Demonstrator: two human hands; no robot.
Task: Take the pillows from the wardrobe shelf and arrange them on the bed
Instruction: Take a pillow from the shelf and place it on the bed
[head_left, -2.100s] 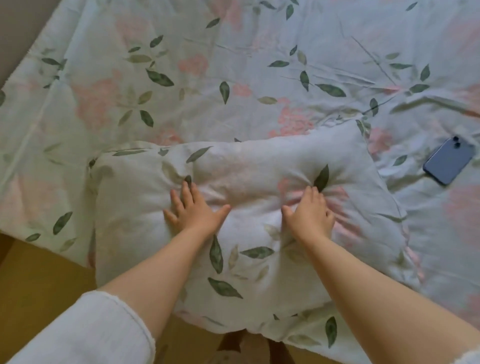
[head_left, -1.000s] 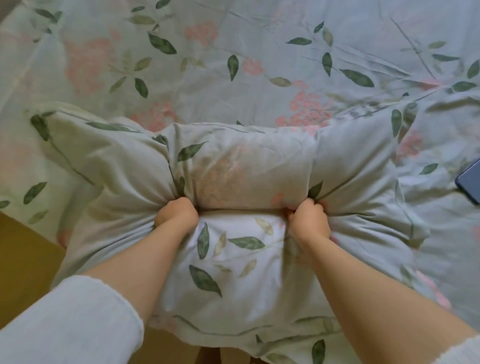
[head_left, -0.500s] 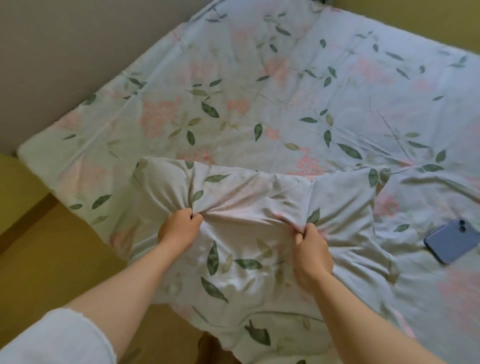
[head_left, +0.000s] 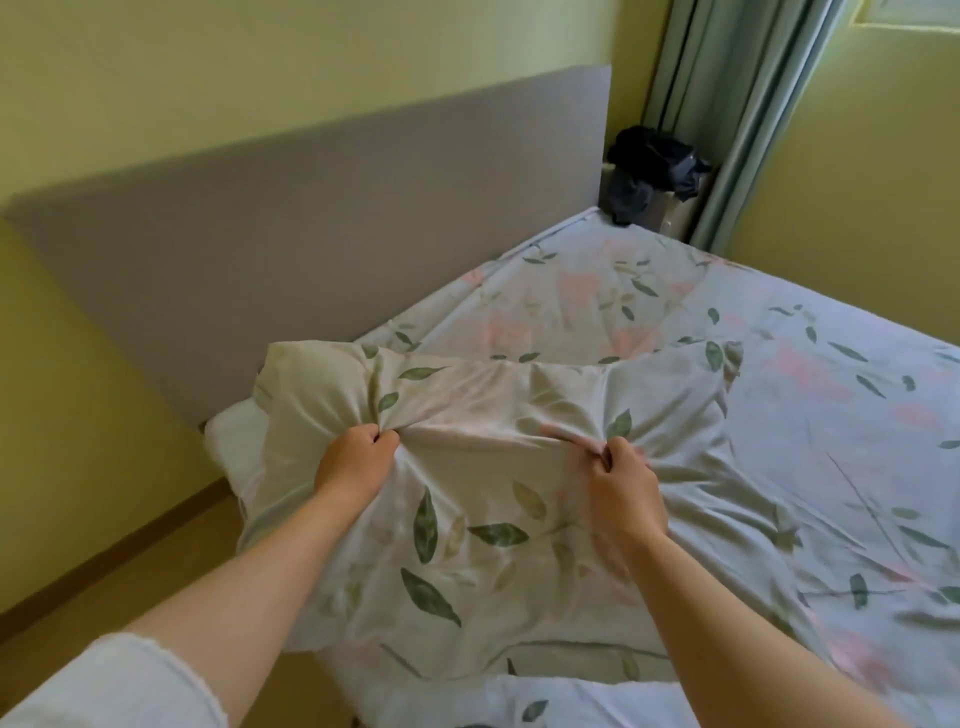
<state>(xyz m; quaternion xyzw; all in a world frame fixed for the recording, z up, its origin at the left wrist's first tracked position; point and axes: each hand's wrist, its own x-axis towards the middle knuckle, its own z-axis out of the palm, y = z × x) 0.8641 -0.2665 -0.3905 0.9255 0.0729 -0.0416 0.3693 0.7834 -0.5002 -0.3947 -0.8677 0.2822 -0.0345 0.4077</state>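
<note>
A pillow (head_left: 467, 519) in a pale case with green leaves and pink flowers is lifted above the near left corner of the bed (head_left: 779, 389). My left hand (head_left: 356, 457) is clenched on a bunch of its cover left of the middle. A little further right, my right hand (head_left: 623, 478) pinches a fold of the same cover. The pillow's far edge tilts up toward the grey headboard (head_left: 311, 223). The bed sheet carries the same floral print. Its mattress corner (head_left: 228, 436) shows white beneath the pillow.
A dark bundle of clothes (head_left: 654, 166) sits on a small stand in the far corner beside the green curtain (head_left: 727, 104). Yellow walls surround the bed. Tan floor (head_left: 104, 597) runs along the bed's left side.
Both hands went from pressing flat on the pillow to gripping its cover, then lifted it. My view has swung up and left toward the headboard; the phone has left view.
</note>
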